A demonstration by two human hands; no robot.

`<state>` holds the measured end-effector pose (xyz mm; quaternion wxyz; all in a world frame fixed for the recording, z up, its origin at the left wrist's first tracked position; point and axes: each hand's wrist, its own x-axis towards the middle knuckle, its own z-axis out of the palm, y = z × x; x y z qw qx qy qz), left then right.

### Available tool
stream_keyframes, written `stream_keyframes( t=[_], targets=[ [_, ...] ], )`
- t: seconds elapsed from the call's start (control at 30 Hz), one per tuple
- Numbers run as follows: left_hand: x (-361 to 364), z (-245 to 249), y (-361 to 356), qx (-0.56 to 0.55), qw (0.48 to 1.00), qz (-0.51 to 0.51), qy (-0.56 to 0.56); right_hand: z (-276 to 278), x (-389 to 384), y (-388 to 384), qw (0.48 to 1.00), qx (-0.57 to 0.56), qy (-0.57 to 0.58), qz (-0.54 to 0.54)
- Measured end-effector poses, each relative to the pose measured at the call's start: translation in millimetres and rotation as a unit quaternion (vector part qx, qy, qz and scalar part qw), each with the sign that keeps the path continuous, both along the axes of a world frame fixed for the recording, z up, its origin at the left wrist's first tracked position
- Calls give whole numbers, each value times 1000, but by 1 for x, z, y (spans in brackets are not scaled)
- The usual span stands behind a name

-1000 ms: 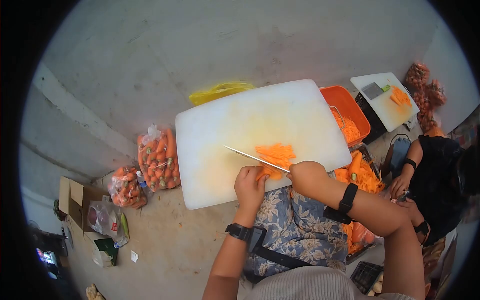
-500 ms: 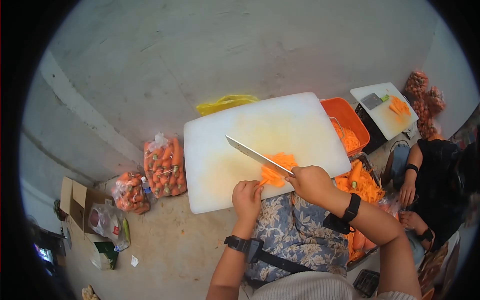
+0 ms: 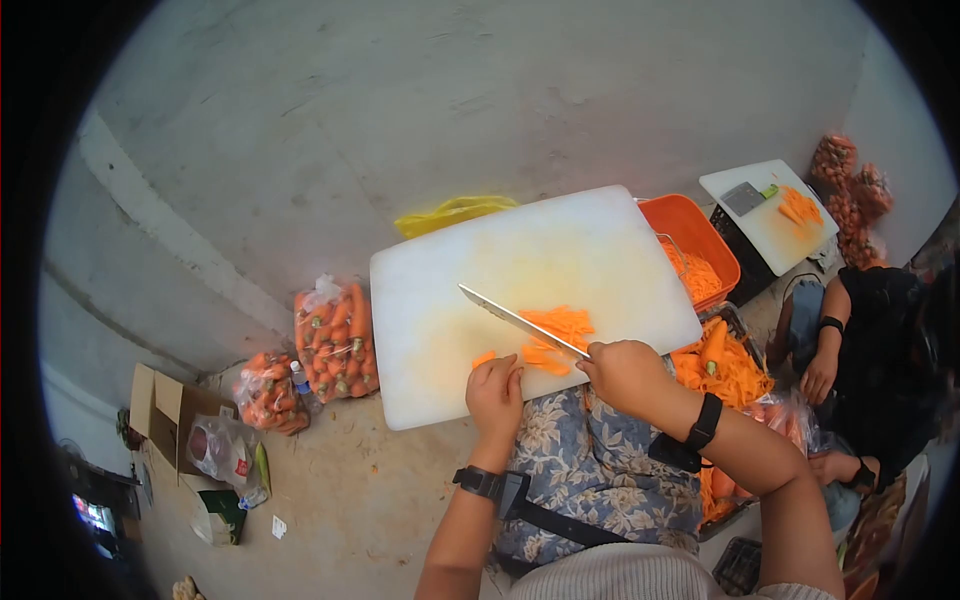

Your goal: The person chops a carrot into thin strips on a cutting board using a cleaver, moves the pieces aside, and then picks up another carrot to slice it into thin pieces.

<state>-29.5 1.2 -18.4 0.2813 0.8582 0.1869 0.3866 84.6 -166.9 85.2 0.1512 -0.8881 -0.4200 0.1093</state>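
A large white cutting board point(image 3: 430, 330) lies in front of me, over my lap. My right hand point(image 3: 622, 372) is wrapped round the handle of a large knife point(image 3: 520, 321), whose blade points up and left across the board. Cut carrot pieces point(image 3: 558, 330) lie beside and beyond the blade. Near the board's front edge, my left hand point(image 3: 495, 392) has its fingers bent together, and a small orange carrot piece point(image 3: 484, 358) shows just past them. Whatever the fingers grip is hidden.
Bags of carrots point(image 3: 337, 340) stand left, near a cardboard box point(image 3: 175, 405). An orange bin point(image 3: 690, 245) and a crate of shredded carrot point(image 3: 735, 375) are right. A co-worker's hand point(image 3: 820, 377) is near a second board point(image 3: 790, 235) with a cleaver point(image 3: 742, 198).
The knife blade has tipped and its tip sits slightly lower. A carrot piece now shows left of my left hand's fingertips, and the cut pieces by the blade have shifted.
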Motion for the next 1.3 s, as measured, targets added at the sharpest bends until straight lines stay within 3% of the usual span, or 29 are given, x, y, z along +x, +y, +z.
stream_keyframes(
  t=[0.07, 0.13, 0.27, 0.47, 0.53, 0.77, 0.83, 1.03, 1.3],
  targets=[
    [-5, 7, 6, 13, 1000, 18, -20, -7, -3, -4, 1000, 8, -7, 1],
    [-9, 17, 13, 68, 992, 107, -7, -22, -2, -3, 999, -24, -1, 38],
    [-12, 7, 30, 51, 990, 108, 82, -14, 7, 7, 998, -33, 3, 56],
    [-18, 1, 16, 12, 996, 31, 85, -2, -5, 7, 999, 35, -1, 9],
    [-16, 5, 0, 23, 996, -59, 59, -20, 1, 7, 998, -37, -15, 42],
    [2, 10, -16, -6, 995, -63, 71, -9, 11, 6, 999, -12, -8, 49],
    [8, 7, -18, -43, 994, -38, 87, -2, 8, 5, 998, 50, -22, 19],
    [38, 2, -19, -42, 996, -58, 48, -25, 20, -3, 999, 6, -15, -28],
    [5, 10, -5, -69, 994, -35, 74, 10, 18, -14, 997, 67, 17, -47]
  ],
)
